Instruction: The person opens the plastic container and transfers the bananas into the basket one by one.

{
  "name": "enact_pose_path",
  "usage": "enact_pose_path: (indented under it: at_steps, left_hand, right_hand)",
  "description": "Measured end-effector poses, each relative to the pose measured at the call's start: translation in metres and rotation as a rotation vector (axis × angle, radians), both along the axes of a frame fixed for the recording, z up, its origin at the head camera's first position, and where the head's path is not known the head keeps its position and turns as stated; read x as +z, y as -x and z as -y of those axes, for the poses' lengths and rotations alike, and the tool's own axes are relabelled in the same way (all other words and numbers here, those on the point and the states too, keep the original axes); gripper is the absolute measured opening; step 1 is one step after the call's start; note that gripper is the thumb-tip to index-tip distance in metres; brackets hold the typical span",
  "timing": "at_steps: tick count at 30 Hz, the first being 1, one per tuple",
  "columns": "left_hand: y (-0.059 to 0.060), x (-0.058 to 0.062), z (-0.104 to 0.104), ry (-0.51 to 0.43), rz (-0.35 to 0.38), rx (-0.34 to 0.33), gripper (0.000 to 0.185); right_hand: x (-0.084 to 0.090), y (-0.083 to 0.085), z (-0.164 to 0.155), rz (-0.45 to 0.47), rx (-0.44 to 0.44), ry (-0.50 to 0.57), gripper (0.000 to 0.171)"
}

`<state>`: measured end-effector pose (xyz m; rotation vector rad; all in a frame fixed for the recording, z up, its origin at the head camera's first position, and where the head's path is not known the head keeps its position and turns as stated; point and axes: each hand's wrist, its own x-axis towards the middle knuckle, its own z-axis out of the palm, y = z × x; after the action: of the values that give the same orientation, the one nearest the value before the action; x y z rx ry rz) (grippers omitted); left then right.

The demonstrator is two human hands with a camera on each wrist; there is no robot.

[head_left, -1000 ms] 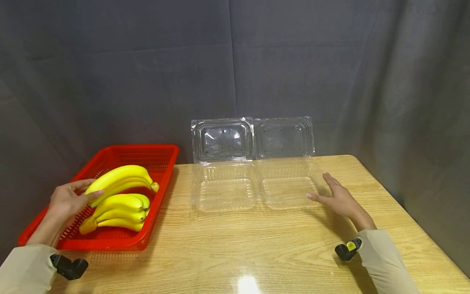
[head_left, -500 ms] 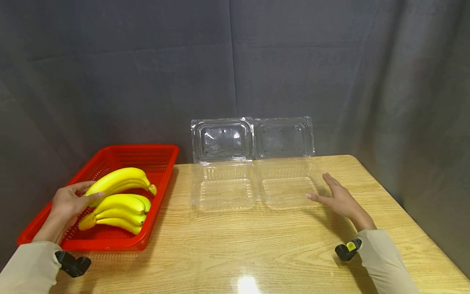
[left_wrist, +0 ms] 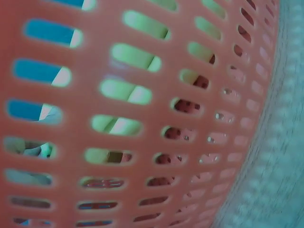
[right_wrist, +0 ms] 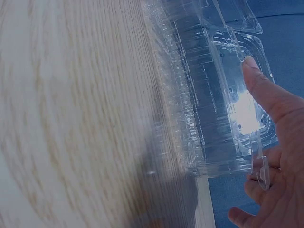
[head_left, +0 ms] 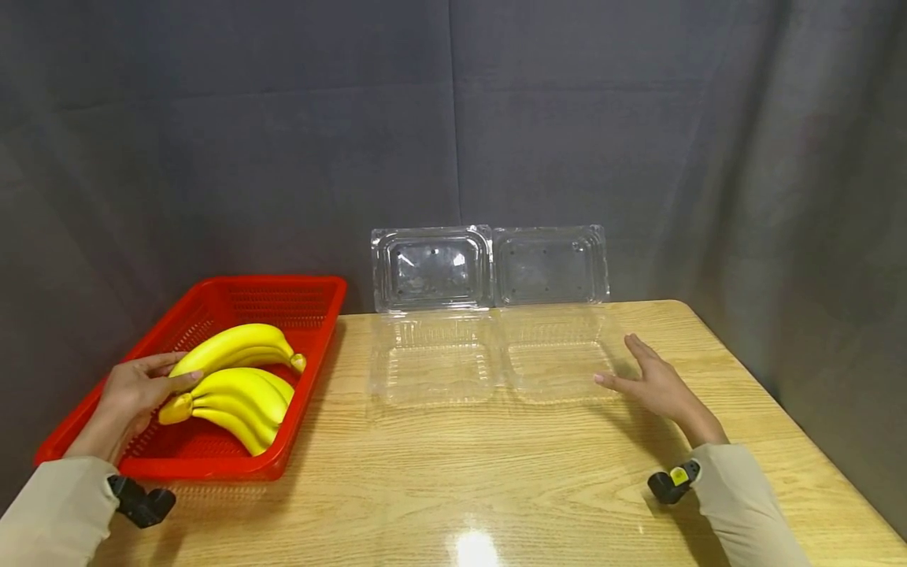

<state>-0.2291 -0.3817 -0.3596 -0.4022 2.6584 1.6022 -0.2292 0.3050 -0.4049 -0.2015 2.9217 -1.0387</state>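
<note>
In the head view my left hand point(head_left: 142, 387) reaches into the red basket point(head_left: 212, 470). Thumb and fingers grip the left end of the upper bunch of bananas point(head_left: 237, 346), whose stem points right. Below it lies a second bunch of bananas point(head_left: 244, 402), stem toward my thumb. From the left wrist the slotted basket wall point(left_wrist: 99, 109) hides the hand, with yellow showing through the slots. My right hand point(head_left: 655, 383) is held at the right side of the right clear plastic container point(head_left: 556, 370), thumb and fingers spread. The right wrist view shows the hand point(right_wrist: 280, 142) beside that clear container point(right_wrist: 199, 95).
Left of that container stands another clear one point(head_left: 435, 374). Both lids, the left lid point(head_left: 432, 272) and the right lid point(head_left: 549, 268), stand raised at the back edge of the wooden table point(head_left: 425, 480). A grey curtain point(head_left: 319, 142) hangs behind and to the right.
The upper bunch has come down slightly in my left hand. The lower bunch has turned, its stem rising toward my thumb and its tips swinging down. My right hand stays in place.
</note>
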Motion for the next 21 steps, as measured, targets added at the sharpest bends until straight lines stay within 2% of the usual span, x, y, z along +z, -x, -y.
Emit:
enact_pose_path:
  at_steps: [5,13,21]
  left_hand:
    - [0.002,-0.002,0.002,-0.007,-0.005,-0.030,0.070]
    - [0.001,-0.005,0.012,-0.020,0.053,-0.070,0.075]
    - [0.000,-0.004,0.013,-0.027,0.060,-0.100,0.071]
  right_hand:
    - [-0.001,0.000,-0.001,-0.003,0.003,0.000,0.106]
    - [-0.002,-0.001,-0.001,-0.003,0.010,-0.001,0.105]
    - [0.000,0.000,-0.001,-0.008,0.018,-0.027,0.104]
